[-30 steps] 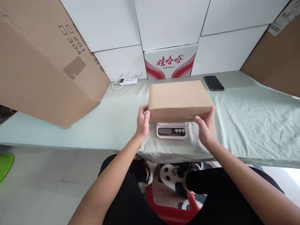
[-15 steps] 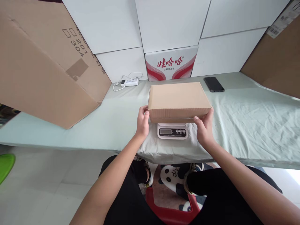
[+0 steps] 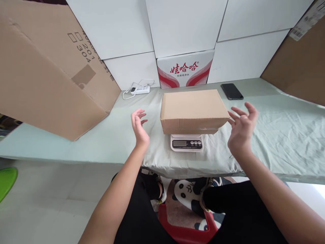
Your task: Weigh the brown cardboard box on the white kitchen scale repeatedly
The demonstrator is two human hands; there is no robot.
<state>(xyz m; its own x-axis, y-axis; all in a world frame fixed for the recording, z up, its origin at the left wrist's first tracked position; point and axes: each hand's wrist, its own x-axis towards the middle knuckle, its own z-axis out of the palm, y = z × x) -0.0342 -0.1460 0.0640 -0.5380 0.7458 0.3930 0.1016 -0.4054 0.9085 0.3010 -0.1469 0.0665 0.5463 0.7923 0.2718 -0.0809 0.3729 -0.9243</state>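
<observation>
A closed brown cardboard box (image 3: 193, 110) rests on a small white digital scale (image 3: 187, 142) in the middle of the table. My left hand (image 3: 139, 128) hovers to the left of the box, fingers spread, touching nothing. My right hand (image 3: 241, 129) hovers to the box's right, also with fingers apart and empty. Both hands are a short gap away from the box's sides. Most of the scale's platform is hidden under the box; only its display and buttons show.
A pale green cloth (image 3: 276, 135) covers the table. A large brown carton (image 3: 48, 67) leans at the left, another carton (image 3: 299, 64) at the right. At the back stand white boxes, a red-printed box (image 3: 185, 69), a white power strip (image 3: 139, 89) and a black phone (image 3: 231, 91).
Both hands have let go of the box and moved outward and slightly up, fingers spreading. The box stays on the scale.
</observation>
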